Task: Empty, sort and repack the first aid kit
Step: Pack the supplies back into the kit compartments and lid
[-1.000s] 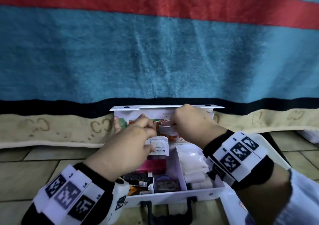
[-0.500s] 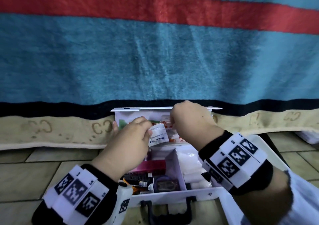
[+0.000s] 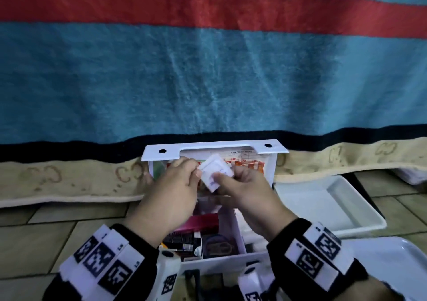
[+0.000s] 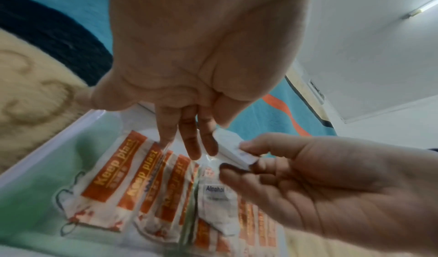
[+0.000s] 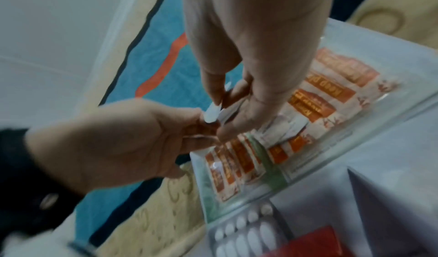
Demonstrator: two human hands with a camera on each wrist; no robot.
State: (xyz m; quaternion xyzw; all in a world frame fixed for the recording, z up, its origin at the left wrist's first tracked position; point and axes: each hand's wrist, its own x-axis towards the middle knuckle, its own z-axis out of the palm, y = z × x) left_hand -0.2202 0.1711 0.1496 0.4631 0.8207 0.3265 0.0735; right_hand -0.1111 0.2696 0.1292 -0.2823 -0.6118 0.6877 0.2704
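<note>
The white first aid kit (image 3: 254,258) stands open on the floor, its lid (image 3: 215,148) upright against the blanket. In front of the lid, both hands hold a small stack of white alcohol pad packets (image 3: 215,171) (image 4: 233,152) (image 5: 213,114). My left hand (image 3: 197,172) (image 4: 213,139) pinches its left edge. My right hand (image 3: 219,177) (image 5: 222,101) pinches its lower right part between thumb and fingers. Orange "Keep plast" plasters (image 4: 132,176) (image 5: 331,96) and another alcohol pad (image 4: 215,195) lie in the lid's clear pouch.
A red box (image 3: 203,222), dark tubes and a blister pack of white pills (image 5: 241,233) lie in the kit. A white tray (image 3: 323,203) stands right of the kit, with another tray (image 3: 392,266) nearer me. The striped blanket (image 3: 208,81) hangs behind, above the tiled floor.
My left hand has lifted the packets up in front of the lid. My right hand left the lid's pouch and now pinches them too.
</note>
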